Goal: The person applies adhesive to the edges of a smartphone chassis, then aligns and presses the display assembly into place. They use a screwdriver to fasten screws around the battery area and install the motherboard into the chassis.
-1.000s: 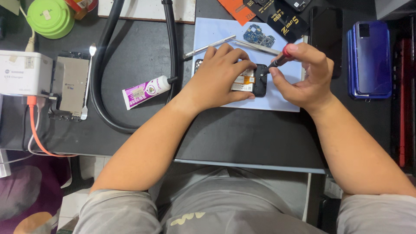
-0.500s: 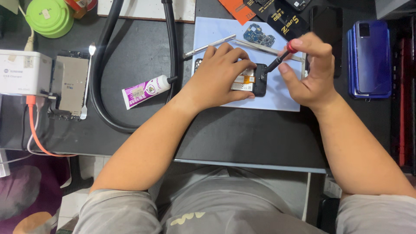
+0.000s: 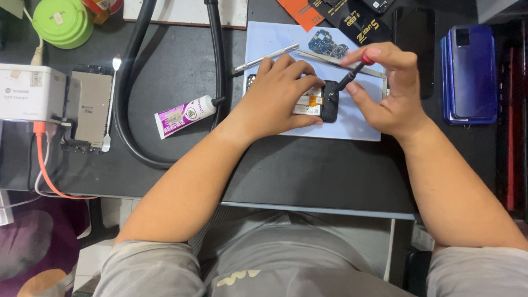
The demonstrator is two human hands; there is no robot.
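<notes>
The left hand (image 3: 280,96) presses the open phone (image 3: 319,102) flat on the blue mat (image 3: 352,124) near the bench's far edge. The right hand (image 3: 388,91) pinches a small screwdriver (image 3: 352,74), tip slanting down onto the phone's right end.

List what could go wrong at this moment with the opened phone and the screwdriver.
The screwdriver meets the opened phone at a slant, so its tip might slip and scratch parts inside. The left hand alone steadies the phone on the pale blue mat; it could shift. The loose circuit board beside the right hand might get knocked.
</notes>
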